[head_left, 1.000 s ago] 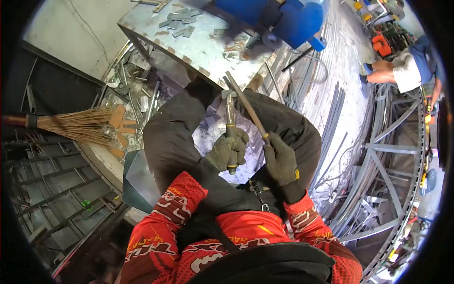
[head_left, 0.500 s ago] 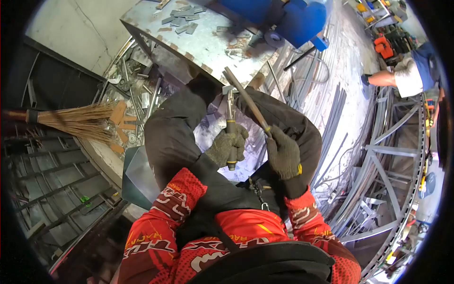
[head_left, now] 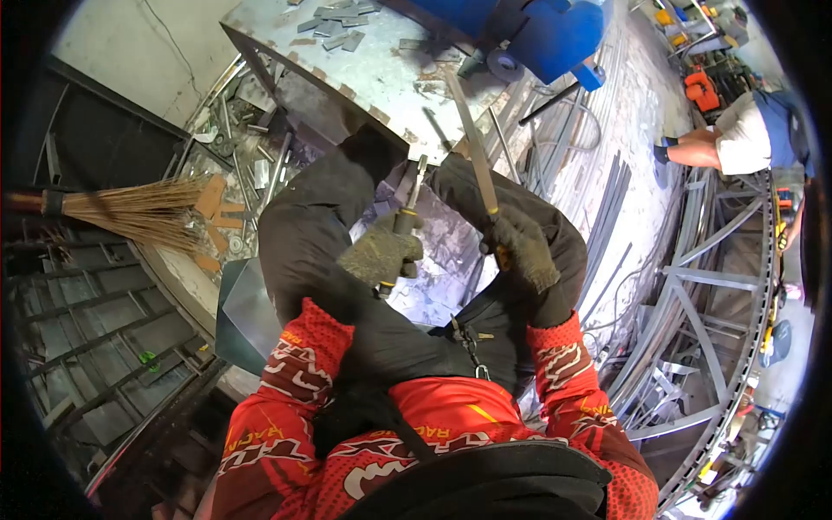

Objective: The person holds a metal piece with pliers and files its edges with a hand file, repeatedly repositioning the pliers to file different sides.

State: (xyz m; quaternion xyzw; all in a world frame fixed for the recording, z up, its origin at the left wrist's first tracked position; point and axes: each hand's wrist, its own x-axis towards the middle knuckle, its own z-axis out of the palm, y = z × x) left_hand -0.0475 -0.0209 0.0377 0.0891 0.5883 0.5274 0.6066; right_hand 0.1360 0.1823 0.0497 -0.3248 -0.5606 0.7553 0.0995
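My left hand (head_left: 381,251), in a grey work glove, is closed around the dark handle of a hand tool (head_left: 406,222) with yellow rings. Its narrow metal end points up toward the table edge; I cannot make out its exact kind. In my right hand (head_left: 523,250), also gloved, is a long flat file (head_left: 472,143), gripped at its handle by a yellow ring. The file's far end reaches over the metal table (head_left: 390,82). Both hands are between my bent knees, and the two tools are apart.
Small metal plates (head_left: 334,24) lie on the table beside a blue machine (head_left: 555,43). A straw broom (head_left: 130,212) and scrap are at left. Steel bars (head_left: 611,204) and a curved metal frame (head_left: 693,275) lie at right. Another person's legs (head_left: 702,149) show at upper right.
My left hand has moved left, and its tool now leans to the right. A small light piece seen across the tool's tip no longer shows clearly. The file has swung more upright and farther over the table.
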